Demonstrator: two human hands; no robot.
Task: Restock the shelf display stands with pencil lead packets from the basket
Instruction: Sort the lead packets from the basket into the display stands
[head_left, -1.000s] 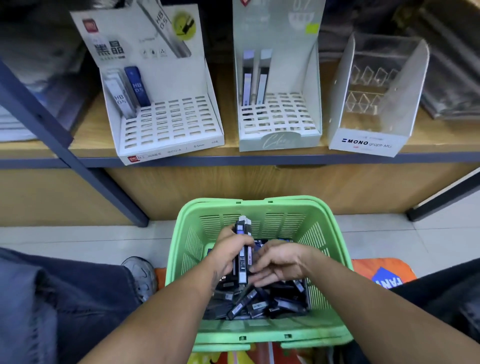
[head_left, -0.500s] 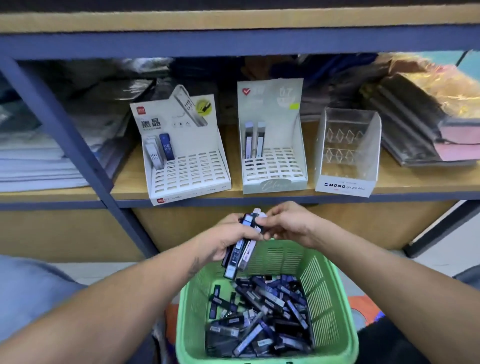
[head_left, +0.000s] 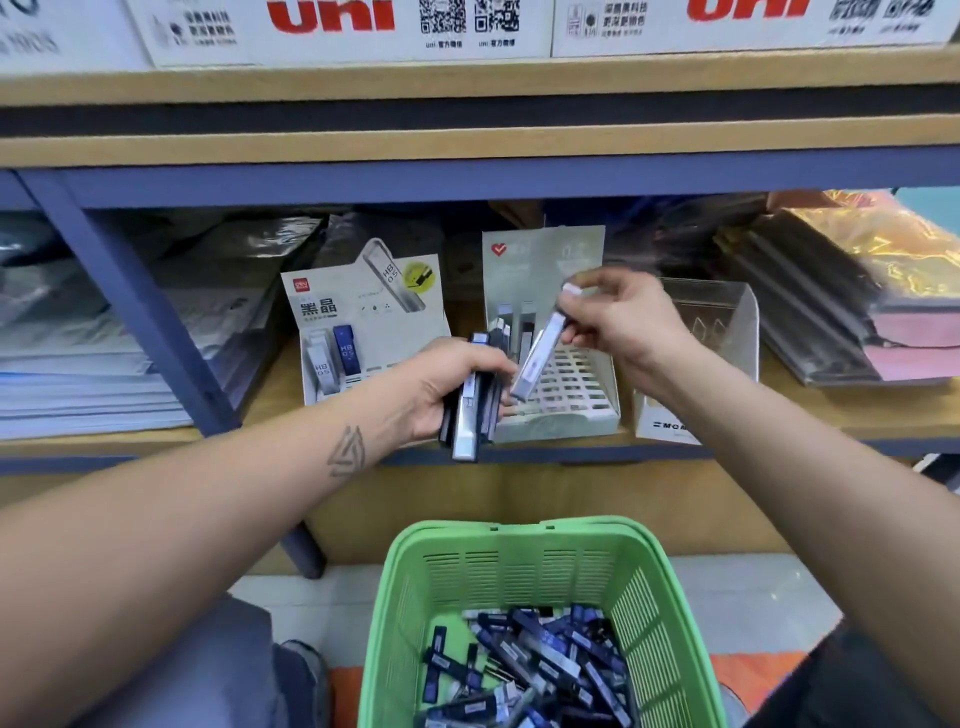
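Observation:
My left hand (head_left: 449, 387) grips a bunch of dark pencil lead packets (head_left: 470, 415) in front of the shelf edge. My right hand (head_left: 623, 325) pinches a single pale packet (head_left: 537, 358) by its top end, tilted over the slotted tray of the middle display stand (head_left: 558, 415). That stand has a few packets upright at its back. The left stand (head_left: 363, 312) holds a white and a blue packet at its left. A clear plastic stand (head_left: 717, 322) sits to the right, partly hidden by my right hand. The green basket (head_left: 654, 613) below holds several loose packets.
A blue metal shelf post (head_left: 140, 312) slants down at the left. Stacks of wrapped paper (head_left: 130, 353) lie left of the stands, dark folders and gold foil sheets (head_left: 841, 291) to the right. White boxes (head_left: 337, 26) stand on the shelf above. My knees flank the basket.
Both hands rose out of the basket up to shelf level. My right hand drew one pale packet out of the bunch and carried it over the middle stand. The view tilted upward.

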